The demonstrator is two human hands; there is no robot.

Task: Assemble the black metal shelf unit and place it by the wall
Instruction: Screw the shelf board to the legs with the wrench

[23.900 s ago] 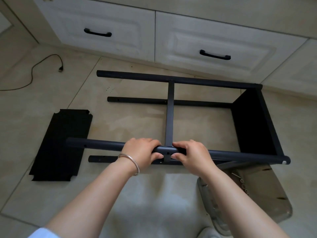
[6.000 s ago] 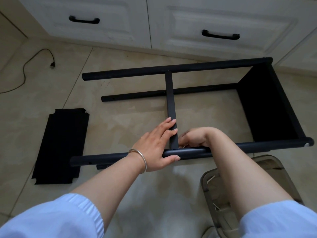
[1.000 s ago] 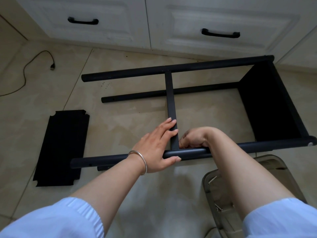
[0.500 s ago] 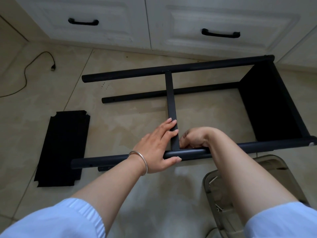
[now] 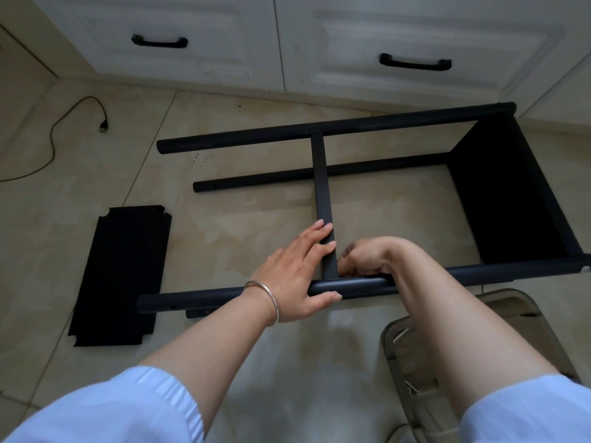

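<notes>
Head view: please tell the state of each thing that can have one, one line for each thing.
shelf frame: on its side on the floor, partly assembled.
crossbar: between the two upper tubes.
loose shelf panel: flat on the floor, not fitted.
left hand: fingers straight along the crossbar, thumb under the near tube.
right hand: curled at the joint; contents hidden.
drawers: closed.
cable plug: unplugged.

Lighting: soft, dim daylight, even, without glare. Tile floor [image 5: 243, 219] shows a pale sheen; faint diffuse shadows beneath the forearms. Black shelf panel [image 5: 508, 199] swallows detail. Optics: wide-angle bowing at edges, cabinet drawers [image 5: 224, 33] curve. Sleeves [image 5: 121, 410] near the lens soft; centre sharp.
</notes>
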